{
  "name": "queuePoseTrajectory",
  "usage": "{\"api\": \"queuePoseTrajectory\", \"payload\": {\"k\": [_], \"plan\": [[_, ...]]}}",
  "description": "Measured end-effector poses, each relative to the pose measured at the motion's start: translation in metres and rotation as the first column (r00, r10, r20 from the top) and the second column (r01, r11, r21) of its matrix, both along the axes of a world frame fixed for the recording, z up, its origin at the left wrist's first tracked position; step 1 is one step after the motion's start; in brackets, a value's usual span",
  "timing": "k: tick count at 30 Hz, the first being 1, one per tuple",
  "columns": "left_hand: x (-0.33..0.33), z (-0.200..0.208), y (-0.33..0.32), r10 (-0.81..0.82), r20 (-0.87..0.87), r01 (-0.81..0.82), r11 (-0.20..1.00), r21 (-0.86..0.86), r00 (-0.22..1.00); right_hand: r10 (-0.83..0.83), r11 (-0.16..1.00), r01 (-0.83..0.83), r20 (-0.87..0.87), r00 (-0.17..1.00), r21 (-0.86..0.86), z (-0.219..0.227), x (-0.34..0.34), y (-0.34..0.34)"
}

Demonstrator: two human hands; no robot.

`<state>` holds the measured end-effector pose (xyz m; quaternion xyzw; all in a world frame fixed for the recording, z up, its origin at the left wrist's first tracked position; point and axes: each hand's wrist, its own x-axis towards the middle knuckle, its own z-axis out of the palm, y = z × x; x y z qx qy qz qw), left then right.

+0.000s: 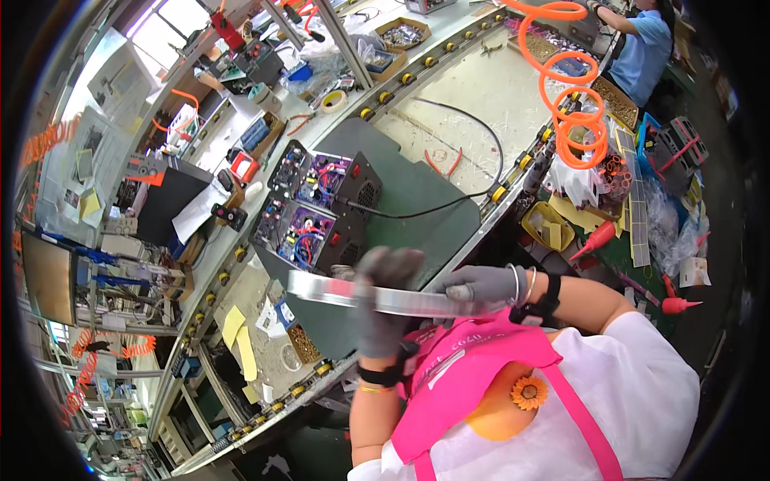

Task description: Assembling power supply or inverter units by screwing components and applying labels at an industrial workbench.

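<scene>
A long, narrow silver-white panel (417, 303), seen nearly edge-on and blurred by motion, is held level in front of my chest. My left hand (383, 297), in a dark grey glove, is wrapped round its middle. At its right end, my gloved right hand (483, 287) grips it with the thumb along the upper edge. Just beyond lie two open electronic units (311, 204) side by side, with circuit boards, coloured wires and black housings. They rest on a dark green board (417, 212). A black cable (457, 207) runs from one unit across the board.
Red-handled pliers (443, 163) lie past the green board. Roller rails (501, 192) edge the bench. An orange coiled air hose (581, 120) hangs at right, near a yellow bin (548, 226) and red-tipped bottles (595, 239). A co-worker in blue (644, 56) is at the far right.
</scene>
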<state>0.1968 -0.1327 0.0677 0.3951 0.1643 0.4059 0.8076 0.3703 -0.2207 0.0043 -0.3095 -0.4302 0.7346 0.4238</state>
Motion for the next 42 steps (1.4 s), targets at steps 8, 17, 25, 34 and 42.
{"api": "queuePoseTrajectory", "payload": {"k": [8, 17, 25, 34, 42], "plan": [[-0.108, 0.012, 0.068, 0.232, 0.272, -0.249, 0.968, 0.029, 0.934, 0.399, 0.905, -0.388, 0.028, 0.917, -0.174, -0.044, 0.044, 0.034], [-0.108, 0.005, 0.042, 0.644, -0.325, -0.526, 0.759, 0.384, 0.693, 0.473, 0.853, -0.522, 0.429, 0.770, -0.005, -0.043, 0.030, 0.069], [-0.036, -0.033, -0.030, 0.397, -0.458, -0.136, 0.853, 0.503, 0.796, -0.169, 0.954, 0.148, -0.058, 0.984, -0.261, 0.025, -0.045, 0.100], [-0.058, -0.031, 0.002, 0.502, -0.424, -0.469, 0.863, 0.188, 0.754, 0.167, 0.895, -0.357, 0.540, 0.825, 0.268, -0.017, -0.031, 0.084], [-0.059, -0.062, -0.019, 0.228, -0.387, -0.139, 0.960, 0.244, 0.894, -0.239, 0.909, 0.213, -0.029, 0.971, -0.358, -0.002, -0.040, 0.108]]}}
